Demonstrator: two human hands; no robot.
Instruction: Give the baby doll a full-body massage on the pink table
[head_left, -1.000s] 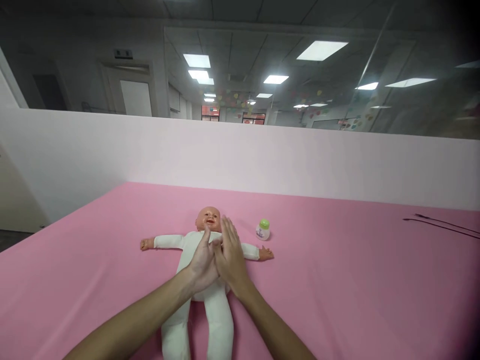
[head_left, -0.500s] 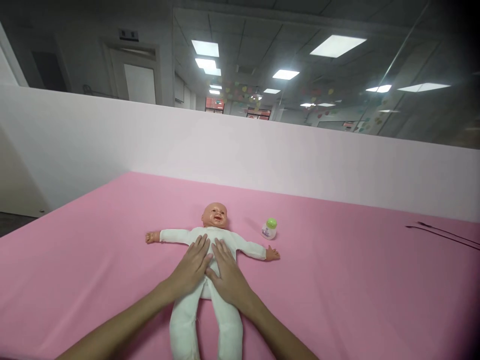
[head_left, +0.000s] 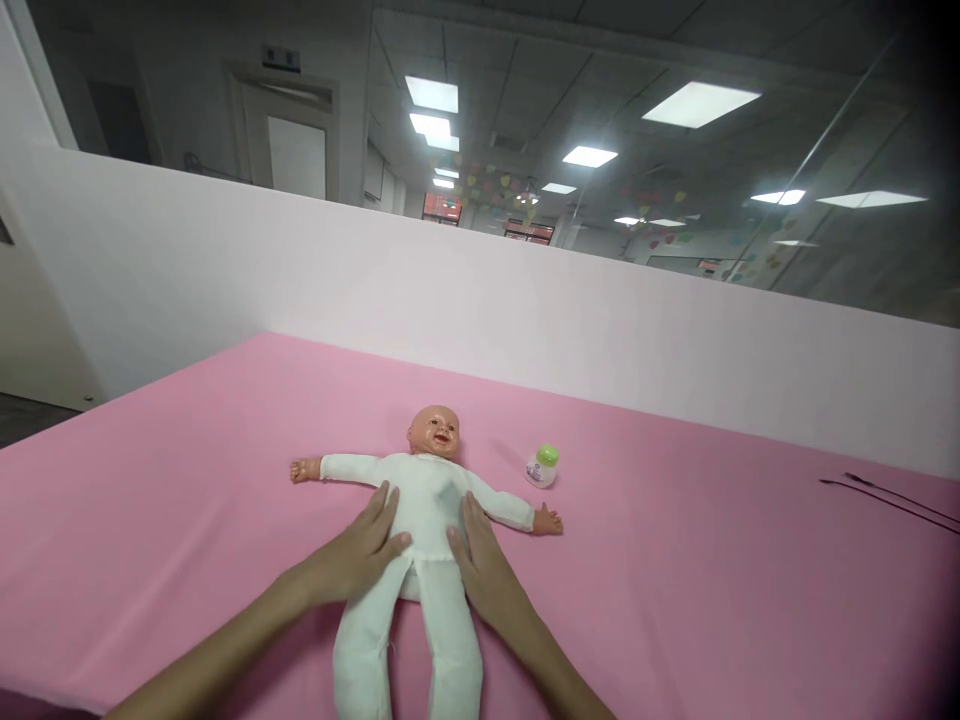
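Observation:
A baby doll (head_left: pixel 424 500) in a white suit lies on its back on the pink cloth (head_left: pixel 675 590), arms spread and head away from me. My left hand (head_left: pixel 360 555) rests flat against the doll's left side at the waist, fingers stretched out. On the other side, my right hand (head_left: pixel 480 560) lies flat along the doll's flank. Both hands touch the doll's body without gripping it.
A small white bottle with a green cap (head_left: pixel 542 466) stands just right of the doll's head. Thin black cables (head_left: pixel 892 495) lie at the far right of the cloth. A pale partition wall (head_left: pixel 525 310) runs behind the surface.
My hands slid from the doll's upper chest near its chin down the torso and parted to either side of its waist. The view shifted slightly.

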